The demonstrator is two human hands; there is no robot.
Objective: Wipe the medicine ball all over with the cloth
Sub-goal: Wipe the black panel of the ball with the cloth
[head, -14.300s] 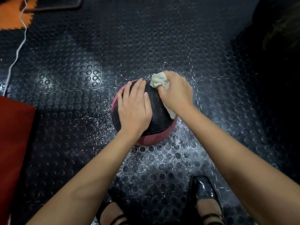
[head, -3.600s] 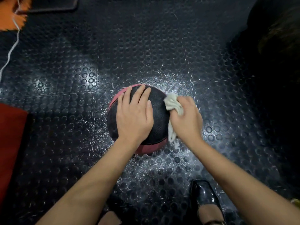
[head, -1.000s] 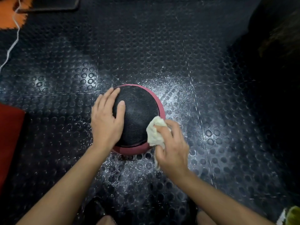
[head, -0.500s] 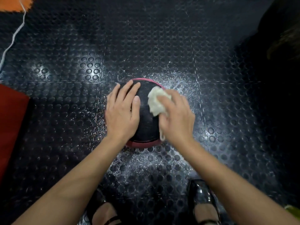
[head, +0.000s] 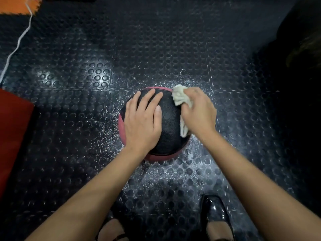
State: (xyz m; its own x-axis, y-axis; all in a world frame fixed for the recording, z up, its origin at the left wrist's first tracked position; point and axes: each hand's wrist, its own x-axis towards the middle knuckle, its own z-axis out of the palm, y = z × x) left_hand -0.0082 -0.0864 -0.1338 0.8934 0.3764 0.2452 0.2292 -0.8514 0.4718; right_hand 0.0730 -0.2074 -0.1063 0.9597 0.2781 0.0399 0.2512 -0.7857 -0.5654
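A black and pink medicine ball (head: 169, 126) sits on the studded black floor in the middle of the view. My left hand (head: 143, 122) lies flat on its top left with the fingers spread. A crumpled off-white cloth (head: 180, 98) is bunched in my right hand (head: 199, 112), which presses it against the ball's upper right side. One end of the cloth hangs down the ball's right flank.
White specks cover the black studded rubber floor (head: 156, 49) around the ball. A red mat (head: 12, 136) lies at the left edge, an orange tile (head: 15, 4) and a white cord (head: 15, 47) at the top left. My black shoes (head: 213, 214) stand just below the ball.
My right hand has carried the cloth from the ball's top centre to its upper right edge. My left hand stays flat on the ball's left side.
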